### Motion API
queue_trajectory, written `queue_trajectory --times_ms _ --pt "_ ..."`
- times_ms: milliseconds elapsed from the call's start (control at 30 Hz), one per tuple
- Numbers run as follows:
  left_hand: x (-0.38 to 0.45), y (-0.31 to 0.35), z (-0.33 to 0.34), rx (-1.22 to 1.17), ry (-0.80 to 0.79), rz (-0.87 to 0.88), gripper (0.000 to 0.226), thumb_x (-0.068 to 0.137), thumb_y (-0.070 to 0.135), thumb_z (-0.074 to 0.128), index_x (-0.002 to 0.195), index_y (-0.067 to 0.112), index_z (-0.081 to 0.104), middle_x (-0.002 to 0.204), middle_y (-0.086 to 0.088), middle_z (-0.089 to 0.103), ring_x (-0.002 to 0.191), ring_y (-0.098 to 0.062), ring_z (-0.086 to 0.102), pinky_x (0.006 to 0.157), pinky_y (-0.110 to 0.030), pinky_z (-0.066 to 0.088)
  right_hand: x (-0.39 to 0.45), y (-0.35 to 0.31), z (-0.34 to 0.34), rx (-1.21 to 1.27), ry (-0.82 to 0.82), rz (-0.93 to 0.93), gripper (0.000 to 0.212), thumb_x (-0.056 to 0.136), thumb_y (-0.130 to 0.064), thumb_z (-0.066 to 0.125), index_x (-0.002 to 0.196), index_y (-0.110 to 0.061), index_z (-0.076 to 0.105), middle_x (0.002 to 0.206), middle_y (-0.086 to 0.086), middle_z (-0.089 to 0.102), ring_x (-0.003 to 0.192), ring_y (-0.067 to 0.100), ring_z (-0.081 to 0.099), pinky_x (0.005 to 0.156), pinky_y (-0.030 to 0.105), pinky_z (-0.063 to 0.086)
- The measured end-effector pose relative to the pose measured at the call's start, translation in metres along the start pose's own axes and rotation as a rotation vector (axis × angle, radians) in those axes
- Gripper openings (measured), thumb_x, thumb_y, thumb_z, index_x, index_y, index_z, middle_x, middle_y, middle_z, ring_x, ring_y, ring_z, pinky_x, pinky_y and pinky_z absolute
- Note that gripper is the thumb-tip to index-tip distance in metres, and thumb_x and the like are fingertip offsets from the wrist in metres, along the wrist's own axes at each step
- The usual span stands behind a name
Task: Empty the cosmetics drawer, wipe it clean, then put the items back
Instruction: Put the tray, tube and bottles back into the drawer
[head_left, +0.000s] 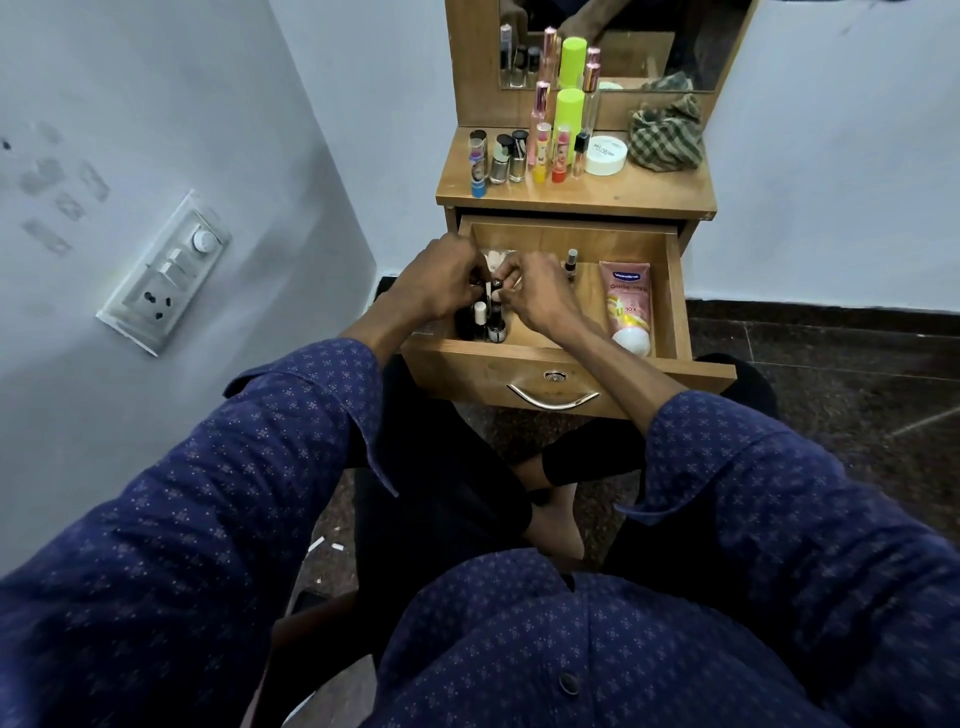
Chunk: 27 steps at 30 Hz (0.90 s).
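The wooden drawer (670, 291) of the dressing table is pulled open. Both hands are inside its left part. My left hand (441, 280) and my right hand (535, 296) meet over a cluster of small nail polish bottles (483, 319); the fingers of both curl around small dark bottles, partly hidden. A pink Vaseline tube (627, 304) lies at the drawer's right. Another small bottle (571, 262) stands near the drawer's back.
On the tabletop (665, 195) stand several lip balms, nail polishes and perfume sprays, a neon green can (569, 119), a white cream jar (605, 156) and a checked cloth (667, 137). A mirror rises behind. A wall with a switch panel (166, 273) is close on the left.
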<state>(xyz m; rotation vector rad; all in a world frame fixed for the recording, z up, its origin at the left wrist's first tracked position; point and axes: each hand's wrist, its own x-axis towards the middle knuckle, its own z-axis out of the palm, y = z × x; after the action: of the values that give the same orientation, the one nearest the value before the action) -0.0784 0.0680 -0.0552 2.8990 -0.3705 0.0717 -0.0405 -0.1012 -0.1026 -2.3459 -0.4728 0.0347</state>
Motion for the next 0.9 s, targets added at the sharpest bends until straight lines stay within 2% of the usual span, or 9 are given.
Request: queue_trajectory --times_ms 100,200,333,433,500,567,633,700,900 --pt "0.001 -0.002 0.000 0.002 0.003 -0.010 0.022 0.084 0.017 0.082 0.106 0.018 0.083 0.103 -0.005 0.077 0.091 -0.024 0.071 0.075 -0.033 0.056 0.001 0.003 0.003 0.045 -0.026 0.031 0.021 0.084 0.002 0.078 0.092 -0.016 0.074 0.078 -0.003 0.070 0.068 0.006 0.064 0.066 0.026 0.058" --pt "0.000 -0.001 0.000 -0.002 0.002 -0.023 0.022 0.083 0.019 0.081 0.106 0.020 0.081 0.105 -0.003 0.075 0.095 -0.023 0.070 0.077 -0.037 0.057 0.001 0.006 0.001 0.094 -0.090 0.066 0.032 0.081 0.013 0.066 0.099 -0.013 0.072 0.084 0.003 0.073 0.079 0.016 0.071 0.071 0.032 0.061" --pt "-0.003 0.002 -0.003 -0.015 -0.011 -0.047 0.037 0.084 0.024 0.076 0.121 0.019 0.074 0.122 -0.003 0.070 0.109 -0.024 0.065 0.082 -0.036 0.052 -0.004 0.009 -0.006 0.103 -0.116 0.136 0.036 0.083 0.009 0.066 0.113 -0.010 0.069 0.098 0.008 0.071 0.088 0.018 0.064 0.070 0.028 0.050" --pt "-0.004 0.001 -0.002 -0.044 -0.032 -0.074 0.056 0.081 0.031 0.076 0.134 0.017 0.066 0.134 -0.003 0.061 0.116 -0.025 0.061 0.087 -0.036 0.050 -0.004 0.011 -0.007 0.103 -0.175 0.344 0.036 0.085 0.007 0.068 0.114 -0.012 0.058 0.103 0.006 0.066 0.085 0.019 0.067 0.073 0.036 0.058" --pt "-0.004 -0.002 0.000 -0.058 -0.063 -0.070 0.068 0.077 0.037 0.081 0.139 0.016 0.061 0.139 -0.003 0.055 0.123 -0.025 0.056 0.094 -0.037 0.051 -0.004 0.007 -0.005 0.186 -0.302 0.520 0.034 0.085 0.008 0.075 0.105 -0.009 0.055 0.091 0.010 0.067 0.071 0.022 0.070 0.077 0.039 0.062" --pt "-0.004 -0.003 0.003 -0.086 -0.067 -0.080 0.075 0.074 0.040 0.086 0.139 0.015 0.060 0.138 -0.003 0.052 0.125 -0.023 0.053 0.095 -0.033 0.049 -0.004 0.004 -0.002 0.173 -0.390 0.556 0.034 0.082 0.002 0.083 0.100 -0.009 0.057 0.081 0.011 0.070 0.066 0.022 0.067 0.069 0.033 0.058" --pt "-0.001 -0.001 0.004 -0.105 -0.062 -0.080 0.076 0.070 0.040 0.090 0.136 0.016 0.060 0.134 -0.003 0.052 0.118 -0.020 0.056 0.089 -0.030 0.048 -0.003 0.002 0.002 0.141 -0.425 0.534 0.028 0.081 -0.003 0.085 0.092 -0.010 0.060 0.083 0.012 0.069 0.067 0.021 0.063 0.064 0.033 0.050" --pt "0.002 0.003 0.005 -0.098 -0.070 -0.060 0.076 0.071 0.038 0.091 0.136 0.017 0.059 0.132 -0.002 0.051 0.114 -0.019 0.057 0.088 -0.031 0.049 -0.003 -0.001 0.002 0.131 -0.432 0.516 0.029 0.083 -0.002 0.083 0.079 -0.013 0.057 0.079 0.010 0.064 0.059 0.018 0.056 0.056 0.030 0.044" --pt "0.006 0.001 0.003 -0.100 -0.086 -0.054 0.068 0.076 0.029 0.089 0.136 0.013 0.062 0.133 -0.007 0.051 0.106 -0.014 0.050 0.087 -0.025 0.042 -0.004 -0.002 0.004 0.160 -0.448 0.471 0.037 0.084 0.003 0.078 0.070 -0.019 0.051 0.069 0.002 0.057 0.050 0.011 0.049 0.040 0.018 0.037"
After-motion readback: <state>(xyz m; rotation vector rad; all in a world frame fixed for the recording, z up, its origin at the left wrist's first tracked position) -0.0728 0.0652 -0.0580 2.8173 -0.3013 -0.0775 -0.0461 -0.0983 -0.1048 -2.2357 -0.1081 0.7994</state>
